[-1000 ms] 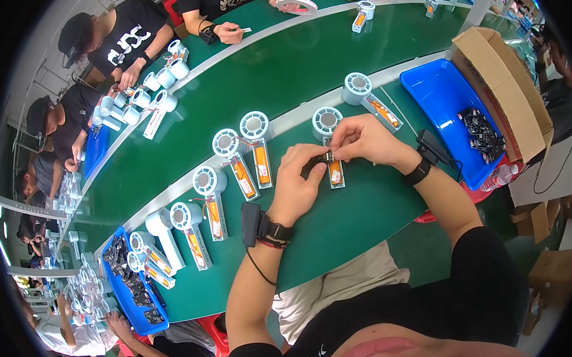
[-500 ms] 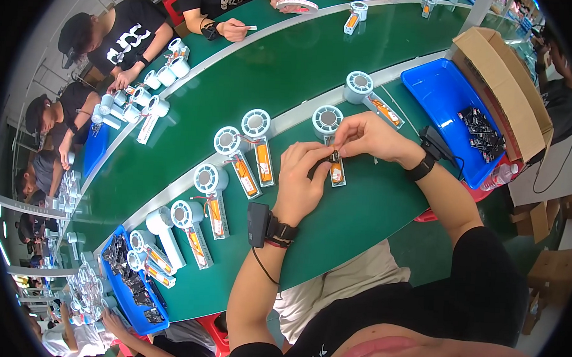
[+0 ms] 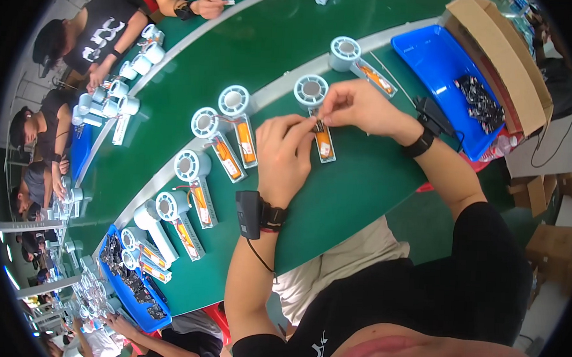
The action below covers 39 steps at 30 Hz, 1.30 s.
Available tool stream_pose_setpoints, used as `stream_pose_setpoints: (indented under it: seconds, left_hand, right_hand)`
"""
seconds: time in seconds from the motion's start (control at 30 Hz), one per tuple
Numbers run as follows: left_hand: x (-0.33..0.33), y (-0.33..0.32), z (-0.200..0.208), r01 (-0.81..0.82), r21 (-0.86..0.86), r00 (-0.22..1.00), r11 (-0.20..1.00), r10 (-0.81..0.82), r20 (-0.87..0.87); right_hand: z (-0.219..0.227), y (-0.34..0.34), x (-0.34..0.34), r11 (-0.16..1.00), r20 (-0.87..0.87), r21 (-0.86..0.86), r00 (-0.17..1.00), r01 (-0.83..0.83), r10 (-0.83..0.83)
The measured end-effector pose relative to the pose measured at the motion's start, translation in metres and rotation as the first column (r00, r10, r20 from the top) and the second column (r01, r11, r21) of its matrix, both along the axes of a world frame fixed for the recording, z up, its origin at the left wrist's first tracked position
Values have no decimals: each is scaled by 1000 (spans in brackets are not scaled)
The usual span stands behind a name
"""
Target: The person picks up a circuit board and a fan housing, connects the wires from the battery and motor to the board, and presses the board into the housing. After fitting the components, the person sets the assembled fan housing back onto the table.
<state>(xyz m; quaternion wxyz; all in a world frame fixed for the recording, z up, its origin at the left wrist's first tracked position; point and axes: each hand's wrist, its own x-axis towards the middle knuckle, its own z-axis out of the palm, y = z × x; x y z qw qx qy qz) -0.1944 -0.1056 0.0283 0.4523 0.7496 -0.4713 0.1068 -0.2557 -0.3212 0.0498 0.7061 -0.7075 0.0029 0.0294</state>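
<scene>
In front of me lies a handheld fan with a light blue round head (image 3: 311,89). Its opened handle (image 3: 325,148) shows an orange battery with a white label. My left hand (image 3: 284,153) is closed, its fingertips pinching at a small dark circuit board (image 3: 321,125) at the top of the handle. From the right, my right hand (image 3: 359,108) meets it there with thumb and forefinger pinched; what they hold is too small to make out. Another opened fan (image 3: 345,53) lies beyond my right hand. Left of my left hand is an opened fan (image 3: 233,101) with its battery showing.
More fans (image 3: 187,166) line the green table (image 3: 258,241) to the left. A blue tray (image 3: 425,50) with dark circuit boards and a cardboard box (image 3: 496,53) stand at the right. Another blue tray (image 3: 143,316) holds dark parts at lower left. Co-workers (image 3: 107,37) sit across the table.
The whole view has shifted, so the table and fans appear further up and left. Both hands stay together at the same fan's handle, with my right fingers still pinched.
</scene>
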Motion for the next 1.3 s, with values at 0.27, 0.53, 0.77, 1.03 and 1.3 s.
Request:
stream_pose_setpoints:
  seconds: [0.27, 0.53, 0.77, 1.03, 1.3]
  left_hand:
    - [17, -11, -16, 47, -72, 997, 996, -43, 58]
    - [-2, -5, -6, -9, 15, 985, 1000, 6, 171]
    - [-5, -7, -5, -93, 31, 951, 995, 79, 298]
    - [-13, -5, -4, -145, 90, 947, 985, 112, 301]
    - [-4, -7, -9, -115, 6, 964, 993, 110, 242]
  right_hand:
    - [-6, -22, 17, 998, 109, -65, 994, -18, 25]
    - [-1, 4, -9, 997, 68, -70, 997, -19, 24]
    - [-3, 5, -9, 999, 88, -35, 996, 2, 1]
    - [3, 12, -11, 998, 70, -8, 995, 67, -66]
    - [17, 18, -14, 961, 112, -238, 987, 142, -118]
